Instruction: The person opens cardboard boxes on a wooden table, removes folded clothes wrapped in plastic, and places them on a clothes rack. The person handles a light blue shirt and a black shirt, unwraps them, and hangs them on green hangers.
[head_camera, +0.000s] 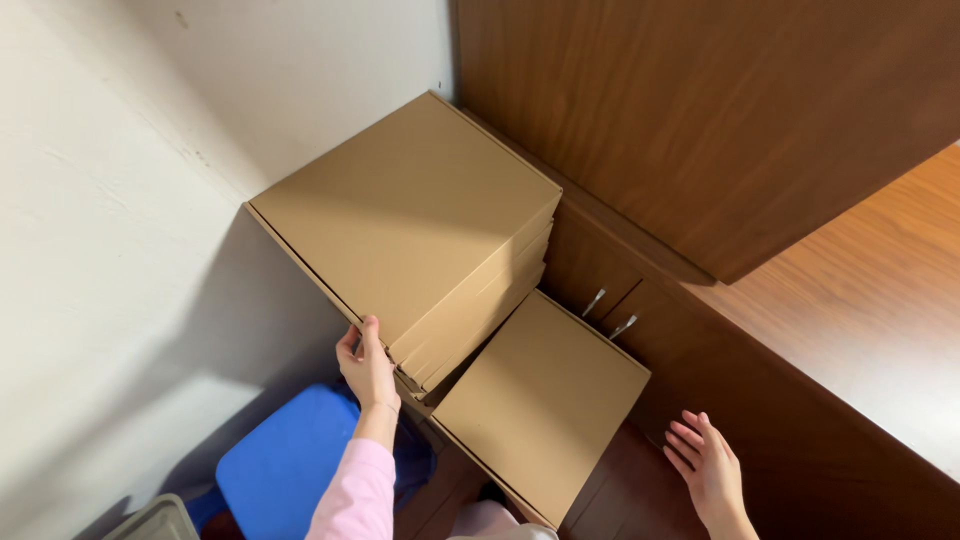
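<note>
While the left hand (368, 368) grips the top box (405, 215) of the stack, unlifted, fingers curled on its corner; right hand (708, 468) hovers spread, empty.

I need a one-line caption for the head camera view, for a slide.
Left hand touches the corner of the top cardboard box on a stack; right hand is open beside a lower cardboard box.

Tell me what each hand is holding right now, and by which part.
The left hand grips the top cardboard box of the stack at its near bottom corner. The right hand is open and holds nothing.
</note>
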